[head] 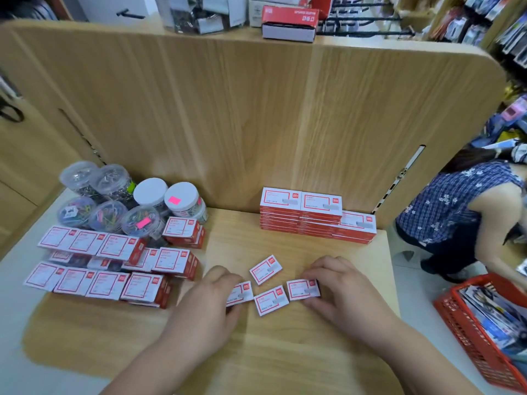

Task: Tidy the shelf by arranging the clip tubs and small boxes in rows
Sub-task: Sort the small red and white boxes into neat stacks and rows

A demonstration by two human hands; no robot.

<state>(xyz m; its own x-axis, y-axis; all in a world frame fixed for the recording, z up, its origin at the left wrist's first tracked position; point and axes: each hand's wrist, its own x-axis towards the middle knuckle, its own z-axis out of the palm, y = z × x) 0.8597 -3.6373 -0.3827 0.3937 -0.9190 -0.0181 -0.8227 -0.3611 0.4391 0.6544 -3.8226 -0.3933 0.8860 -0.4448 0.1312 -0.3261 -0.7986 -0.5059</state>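
On the shelf (285,352), the left hand (214,292) curls round the left small box (243,292); the right hand (339,286) pinches the right small box (302,289) (two loose boxes (265,269) lie between). Clip tubs (122,201) stand at ten o'clock.

Bright, even indoor light, soft shadows, slight overall blur, wide-angle bending at the edges.

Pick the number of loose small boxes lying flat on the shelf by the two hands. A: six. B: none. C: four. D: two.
C: four loose small boxes lie scattered there; the left hand grips one and the right hand another.
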